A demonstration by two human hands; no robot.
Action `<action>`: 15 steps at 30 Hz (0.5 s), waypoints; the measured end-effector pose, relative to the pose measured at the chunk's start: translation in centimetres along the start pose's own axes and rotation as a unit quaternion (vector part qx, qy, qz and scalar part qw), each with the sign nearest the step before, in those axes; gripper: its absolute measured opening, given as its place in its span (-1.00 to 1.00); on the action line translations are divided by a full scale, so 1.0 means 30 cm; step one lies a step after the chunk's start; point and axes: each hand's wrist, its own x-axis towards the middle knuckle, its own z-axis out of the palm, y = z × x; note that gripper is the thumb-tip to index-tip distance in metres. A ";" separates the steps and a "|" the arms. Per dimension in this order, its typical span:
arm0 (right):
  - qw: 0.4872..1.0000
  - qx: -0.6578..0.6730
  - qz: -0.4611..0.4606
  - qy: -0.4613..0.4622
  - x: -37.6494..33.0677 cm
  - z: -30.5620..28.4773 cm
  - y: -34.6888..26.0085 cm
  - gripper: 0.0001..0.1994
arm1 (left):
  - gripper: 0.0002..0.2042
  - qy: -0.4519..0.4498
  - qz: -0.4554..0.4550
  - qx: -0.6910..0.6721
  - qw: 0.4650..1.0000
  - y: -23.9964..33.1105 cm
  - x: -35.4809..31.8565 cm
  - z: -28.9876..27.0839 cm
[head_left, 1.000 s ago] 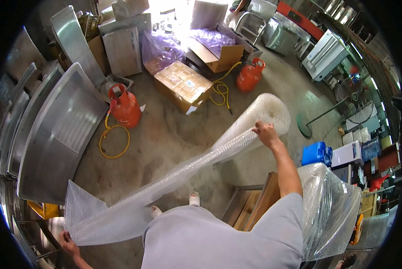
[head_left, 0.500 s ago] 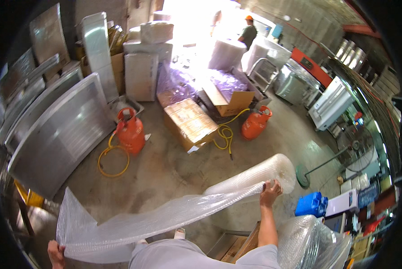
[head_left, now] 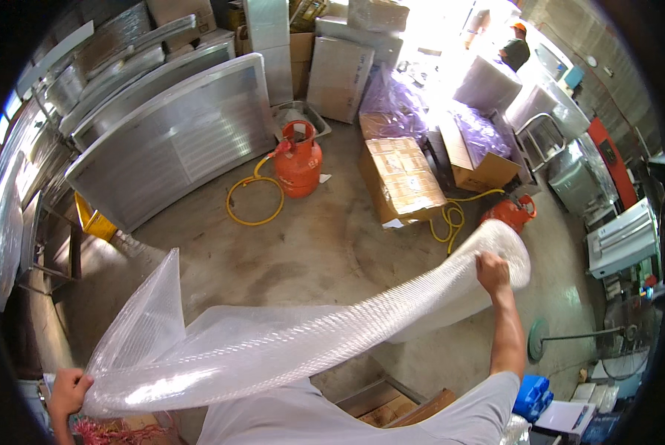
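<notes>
A long sheet of clear bubble wrap (head_left: 288,356) stretches across in front of my body, sagging and twisted between my hands. At the lower left, my left hand (head_left: 69,393) is closed on one end of it, where a loose pointed flap stands up. My right hand (head_left: 493,273), with the arm reaching out to the right, is closed on the sheet's upper edge. Just beyond that hand lies the bubble wrap roll (head_left: 518,256), from which the sheet comes. The fingertips of my right hand are partly hidden.
An orange gas cylinder (head_left: 298,163) with a yellow hose (head_left: 232,211) stands ahead, another (head_left: 516,213) behind the roll. Cardboard boxes (head_left: 405,178) sit between them. Large metal panels (head_left: 177,141) lean at left. A blue jerrycan (head_left: 531,398) is at lower right. A person (head_left: 515,50) stands far back.
The view has swung left, so the surroundings appear shifted right. The sheet looks wider and more spread between my hands. Both hands keep their hold on the bubble wrap.
</notes>
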 end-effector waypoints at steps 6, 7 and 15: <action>0.986 0.022 0.014 -0.167 0.576 0.389 -0.484 -0.62 | -0.59 -0.149 -0.157 -0.059 0.974 0.035 -0.262 -0.094; 0.981 0.047 -0.010 -0.186 0.638 0.439 -0.581 -0.61 | -0.59 -0.153 -0.163 -0.062 0.973 0.046 -0.302 -0.090; 0.964 0.039 -0.121 -0.235 0.638 0.955 -1.059 -0.70 | -0.58 -0.065 -0.219 -0.107 0.968 0.100 -0.572 0.008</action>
